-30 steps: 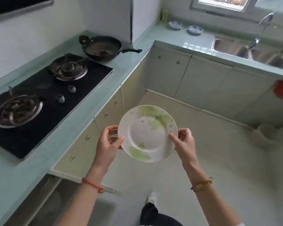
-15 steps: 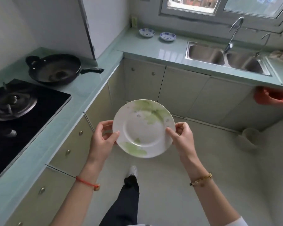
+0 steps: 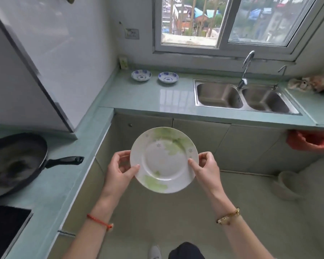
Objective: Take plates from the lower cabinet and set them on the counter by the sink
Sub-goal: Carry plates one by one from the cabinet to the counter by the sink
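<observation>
A white plate with green leaf print (image 3: pixel 164 159) is held in the air in front of me, above the floor. My left hand (image 3: pixel 120 170) pinches its left rim, thumb on top. My right hand (image 3: pixel 204 168) pinches its right rim the same way. The pale green counter (image 3: pixel 157 98) by the steel double sink (image 3: pixel 239 98) lies ahead, beyond the plate. Two small blue-patterned dishes (image 3: pixel 141 75) (image 3: pixel 168 77) stand at the back of that counter, left of the sink.
A black frying pan (image 3: pixel 15 163) sits on the left counter, handle pointing right. The hob's corner (image 3: pixel 6 227) shows at lower left. Closed cabinet doors (image 3: pixel 200 143) run below the sink counter. A red bag (image 3: pixel 310 140) hangs at right; a pale bin (image 3: pixel 288 186) stands on the floor.
I have turned and moved from the hob toward the sink counter, carrying the plate in both hands. The sink and window now fill the view ahead.
</observation>
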The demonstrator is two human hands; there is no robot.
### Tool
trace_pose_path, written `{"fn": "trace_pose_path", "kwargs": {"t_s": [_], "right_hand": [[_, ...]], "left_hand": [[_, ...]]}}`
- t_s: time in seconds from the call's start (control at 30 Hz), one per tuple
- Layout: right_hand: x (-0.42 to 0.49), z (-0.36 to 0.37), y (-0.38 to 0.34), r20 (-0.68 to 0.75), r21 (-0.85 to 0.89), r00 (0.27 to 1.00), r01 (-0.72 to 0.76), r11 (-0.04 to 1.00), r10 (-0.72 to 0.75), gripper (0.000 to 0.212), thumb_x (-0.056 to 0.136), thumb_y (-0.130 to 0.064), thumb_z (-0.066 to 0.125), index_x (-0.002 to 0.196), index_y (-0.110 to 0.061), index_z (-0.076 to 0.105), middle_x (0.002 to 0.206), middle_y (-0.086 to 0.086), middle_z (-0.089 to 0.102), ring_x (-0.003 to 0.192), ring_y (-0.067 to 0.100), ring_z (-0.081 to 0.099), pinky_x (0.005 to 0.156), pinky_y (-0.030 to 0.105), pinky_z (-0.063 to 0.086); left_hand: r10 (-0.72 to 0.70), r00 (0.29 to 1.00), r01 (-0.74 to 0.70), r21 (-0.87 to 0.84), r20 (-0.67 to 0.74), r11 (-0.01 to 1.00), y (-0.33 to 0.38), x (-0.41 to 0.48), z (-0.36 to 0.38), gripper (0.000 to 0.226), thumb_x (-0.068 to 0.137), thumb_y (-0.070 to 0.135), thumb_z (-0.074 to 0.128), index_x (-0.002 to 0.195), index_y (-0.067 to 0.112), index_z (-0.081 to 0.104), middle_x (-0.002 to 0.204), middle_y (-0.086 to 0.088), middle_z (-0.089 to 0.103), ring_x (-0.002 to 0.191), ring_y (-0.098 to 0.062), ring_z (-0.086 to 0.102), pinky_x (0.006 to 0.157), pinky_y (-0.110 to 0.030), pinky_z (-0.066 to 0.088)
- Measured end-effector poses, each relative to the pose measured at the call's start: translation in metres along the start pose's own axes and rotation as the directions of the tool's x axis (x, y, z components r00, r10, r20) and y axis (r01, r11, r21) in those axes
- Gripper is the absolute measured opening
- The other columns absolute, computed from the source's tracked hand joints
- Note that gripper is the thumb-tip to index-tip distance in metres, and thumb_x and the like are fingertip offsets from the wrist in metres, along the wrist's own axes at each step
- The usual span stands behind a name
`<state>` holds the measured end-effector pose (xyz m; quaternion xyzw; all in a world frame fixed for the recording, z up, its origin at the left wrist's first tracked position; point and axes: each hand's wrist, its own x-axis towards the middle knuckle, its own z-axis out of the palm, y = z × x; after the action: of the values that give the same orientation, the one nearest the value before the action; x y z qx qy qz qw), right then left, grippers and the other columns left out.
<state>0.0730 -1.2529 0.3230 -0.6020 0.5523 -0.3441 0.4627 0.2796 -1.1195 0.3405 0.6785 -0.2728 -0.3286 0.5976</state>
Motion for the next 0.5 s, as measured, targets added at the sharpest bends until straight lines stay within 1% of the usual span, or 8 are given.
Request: {"fn": "trace_pose_path", "kwargs": {"t_s": [0.07, 0.13, 0.17, 0.2, 0.23, 0.27, 0.4, 0.5], "right_hand": [[0.037, 0.008, -0.008, -0.020, -0.033, 1.000, -0.003, 0.999, 0.002, 0.021, 0.084, -0.024, 0.069, 0.092, -0.013, 0.053, 0.077, -0.004, 0.058, 0.067, 0.010, 0.055, 0.053, 0.009, 0.043], [0.077, 0.019, -0.015, -0.013, -0.064, 1.000, -0.015, 0.998, 0.014, 0.022, 0.084, -0.025, 0.068, 0.093, -0.012, 0.052, 0.078, -0.003, 0.057, 0.069, 0.014, 0.055, 0.053, 0.012, 0.045], [0.096, 0.025, -0.018, -0.003, -0.072, 1.000, -0.027, 0.997, 0.027, 0.023, 0.083, -0.025, 0.068, 0.093, -0.011, 0.052, 0.079, -0.001, 0.058, 0.071, 0.018, 0.057, 0.056, 0.019, 0.050], [0.117, 0.031, -0.021, 0.008, -0.073, 0.999, -0.039, 0.997, 0.040, 0.024, 0.083, -0.025, 0.068, 0.093, -0.011, 0.052, 0.080, 0.002, 0.060, 0.072, 0.022, 0.060, 0.060, 0.031, 0.055], [0.138, 0.038, -0.023, 0.020, -0.075, 0.999, -0.046, 0.996, 0.047, 0.024, 0.083, -0.025, 0.068, 0.093, -0.010, 0.052, 0.082, 0.006, 0.061, 0.074, 0.027, 0.063, 0.064, 0.041, 0.057], [0.160, 0.045, -0.026, 0.033, -0.085, 0.998, -0.041, 0.996, 0.044, 0.024, 0.082, -0.025, 0.068, 0.093, -0.010, 0.052, 0.085, 0.009, 0.063, 0.075, 0.031, 0.064, 0.066, 0.045, 0.057], [0.251, 0.076, -0.037, 0.085, -0.128, 0.996, -0.008, 0.992, 0.019, 0.023, 0.081, -0.027, 0.068, 0.088, -0.013, 0.051, 0.083, 0.007, 0.062, 0.073, 0.035, 0.065, 0.068, 0.044, 0.054], [0.326, 0.105, -0.048, 0.155, -0.170, 0.988, 0.034, 0.985, -0.008, 0.023, 0.083, -0.028, 0.067, 0.085, -0.015, 0.047, 0.080, 0.003, 0.058, 0.067, 0.027, 0.060, 0.064, 0.040, 0.053]], "left_hand": [[-0.003, 1.000, 0.003, 0.024, 0.012, 1.000, 0.007, 0.041, 0.010, 0.042, 0.085, -0.003, 0.069, 0.120, 0.015, 0.057, 0.113, 0.001, 0.067, 0.089, 0.005, 0.068, 0.087, -0.032, 0.058], [-0.012, 1.000, 0.012, 0.030, 0.013, 0.999, 0.011, 0.083, 0.021, 0.041, 0.085, -0.004, 0.068, 0.120, 0.014, 0.057, 0.113, 0.001, 0.067, 0.092, 0.000, 0.068, 0.085, -0.032, 0.058], [-0.016, 1.000, 0.016, 0.032, 0.009, 0.999, 0.012, 0.102, 0.026, 0.041, 0.085, -0.005, 0.066, 0.120, 0.014, 0.058, 0.113, 0.000, 0.067, 0.096, -0.006, 0.068, 0.084, -0.034, 0.059], [-0.019, 1.000, 0.019, 0.032, 0.003, 0.999, 0.013, 0.122, 0.030, 0.041, 0.085, -0.007, 0.065, 0.121, 0.013, 0.058, 0.113, -0.001, 0.067, 0.099, -0.012, 0.067, 0.081, -0.034, 0.059], [-0.018, 1.000, 0.018, 0.034, -0.004, 0.999, 0.013, 0.142, 0.035, 0.041, 0.086, -0.007, 0.063, 0.121, 0.013, 0.058, 0.113, -0.002, 0.067, 0.099, -0.015, 0.067, 0.078, -0.033, 0.059], [-0.014, 1.000, 0.015, 0.036, -0.013, 0.999, 0.014, 0.163, 0.039, 0.041, 0.086, -0.008, 0.063, 0.120, 0.013, 0.059, 0.112, -0.002, 0.067, 0.098, -0.016, 0.066, 0.075, -0.031, 0.060], [-0.009, 0.998, 0.013, 0.060, -0.063, 0.998, 0.016, 0.249, 0.055, 0.041, 0.086, -0.009, 0.062, 0.119, 0.014, 0.060, 0.110, 0.000, 0.068, 0.092, -0.012, 0.066, 0.066, -0.020, 0.060], [-0.029, 0.991, 0.037, 0.057, -0.134, 0.998, 0.020, 0.318, 0.066, 0.043, 0.085, -0.010, 0.062, 0.120, 0.015, 0.061, 0.113, -0.001, 0.066, 0.090, -0.012, 0.067, 0.070, -0.026, 0.060]]}}
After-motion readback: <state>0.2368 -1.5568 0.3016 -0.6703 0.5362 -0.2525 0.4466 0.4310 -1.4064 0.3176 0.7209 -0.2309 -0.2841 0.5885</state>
